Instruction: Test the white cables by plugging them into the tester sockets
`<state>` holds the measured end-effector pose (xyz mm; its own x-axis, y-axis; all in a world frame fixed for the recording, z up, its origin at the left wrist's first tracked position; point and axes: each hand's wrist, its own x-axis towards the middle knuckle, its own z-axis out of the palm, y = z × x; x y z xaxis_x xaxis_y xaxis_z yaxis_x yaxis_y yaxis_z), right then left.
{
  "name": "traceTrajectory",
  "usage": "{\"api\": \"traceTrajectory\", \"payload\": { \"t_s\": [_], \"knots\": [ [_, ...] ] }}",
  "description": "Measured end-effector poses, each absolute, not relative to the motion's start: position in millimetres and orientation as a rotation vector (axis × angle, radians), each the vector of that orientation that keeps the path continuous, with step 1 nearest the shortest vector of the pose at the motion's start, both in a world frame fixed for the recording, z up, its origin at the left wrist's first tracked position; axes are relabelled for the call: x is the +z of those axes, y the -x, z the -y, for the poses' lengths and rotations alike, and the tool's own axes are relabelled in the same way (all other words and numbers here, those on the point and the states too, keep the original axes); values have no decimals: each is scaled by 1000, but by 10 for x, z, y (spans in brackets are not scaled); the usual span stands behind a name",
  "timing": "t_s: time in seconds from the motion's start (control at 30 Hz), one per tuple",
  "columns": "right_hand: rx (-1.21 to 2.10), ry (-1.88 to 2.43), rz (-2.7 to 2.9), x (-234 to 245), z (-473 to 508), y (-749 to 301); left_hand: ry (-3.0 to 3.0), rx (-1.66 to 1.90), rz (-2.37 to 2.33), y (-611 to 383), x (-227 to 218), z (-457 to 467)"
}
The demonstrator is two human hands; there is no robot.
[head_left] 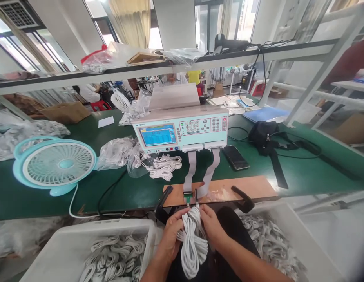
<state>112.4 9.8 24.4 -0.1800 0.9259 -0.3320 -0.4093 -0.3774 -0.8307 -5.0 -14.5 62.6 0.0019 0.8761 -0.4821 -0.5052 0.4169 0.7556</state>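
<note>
A coiled white cable bundle [190, 256] hangs between my two hands at the table's front edge. My left hand [171, 235] is closed on the left side of the bundle, thumb and fingers pinching near its top. On the other side, my right hand [210, 225] has its fingers closed by the cable's upper end. Just above the fingers, the cable's plug ends meet a small green circuit board [188, 199] and a connector beside it; I cannot tell how fully they are seated. Grey ribbon cables [191, 168] run from there up to a bench tester [182, 129] with a lit blue screen.
White bins [111, 223] with several cable bundles stand on both sides below the table. A turquoise fan [57, 164], bagged cables [115, 152], a phone [236, 157] and a black bag [264, 135] lie on the green table. Black clamps [243, 199] hold a brown board [258, 187].
</note>
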Motion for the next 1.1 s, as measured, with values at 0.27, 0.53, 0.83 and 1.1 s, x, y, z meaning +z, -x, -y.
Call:
{"api": "traceTrajectory", "payload": {
  "t_s": [0.27,0.53,0.83,1.1],
  "knots": [
    [1707,1346,1159,288,66,-2165,-399,1010,-1121,-91,510,416],
    [800,1415,2102,530,193,-2434,-953,1007,-1533,-296,305,291],
    [613,1180,2254,382,214,-1820,-1081,919,-1514,-329,363,365],
    [976,985,2003,361,13,-1733,-972,933,-1347,-133,481,257]
  ]
}}
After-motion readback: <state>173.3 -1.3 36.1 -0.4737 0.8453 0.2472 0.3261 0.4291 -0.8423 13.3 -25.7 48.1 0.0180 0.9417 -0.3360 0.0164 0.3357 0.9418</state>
